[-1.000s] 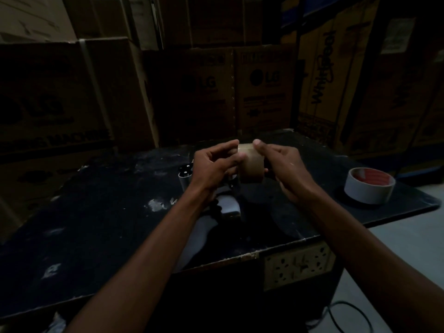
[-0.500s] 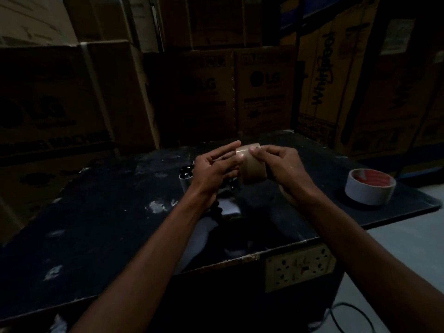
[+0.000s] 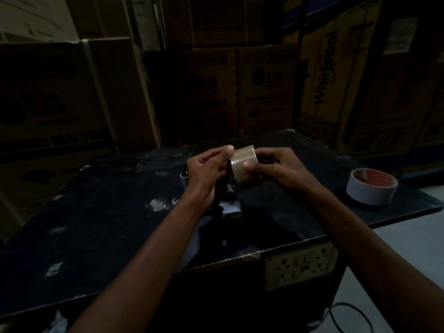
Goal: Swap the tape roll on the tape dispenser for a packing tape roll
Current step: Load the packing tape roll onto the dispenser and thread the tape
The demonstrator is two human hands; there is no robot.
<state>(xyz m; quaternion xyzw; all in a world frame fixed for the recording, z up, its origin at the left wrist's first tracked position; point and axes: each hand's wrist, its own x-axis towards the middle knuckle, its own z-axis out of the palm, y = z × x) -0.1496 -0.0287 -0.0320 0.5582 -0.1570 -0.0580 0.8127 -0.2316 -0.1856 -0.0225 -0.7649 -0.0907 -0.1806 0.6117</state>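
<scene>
A brown packing tape roll [image 3: 243, 162] stands on edge above the middle of the black table [image 3: 108, 212]. My right hand [image 3: 276, 168] grips it from the right, thumb pressed on its outer face. My left hand [image 3: 207, 168] touches its left rim with the fingertips, fingers curled round that side. Under the hands sits the dark tape dispenser [image 3: 229, 200], mostly hidden, with a metal part [image 3: 183, 180] showing left of my left hand. A white tape roll with a red core [image 3: 371, 186] lies flat at the table's right end.
Stacked cardboard appliance boxes [image 3: 262, 92] wall in the far side and left of the table. A socket panel [image 3: 300, 264] is set in the table's front edge. A cable [image 3: 346, 316] lies on the pale floor at the right.
Both hands have shifted slightly on the brown roll. My right thumb has moved from its top edge down onto its face, and more of the roll's face shows.
</scene>
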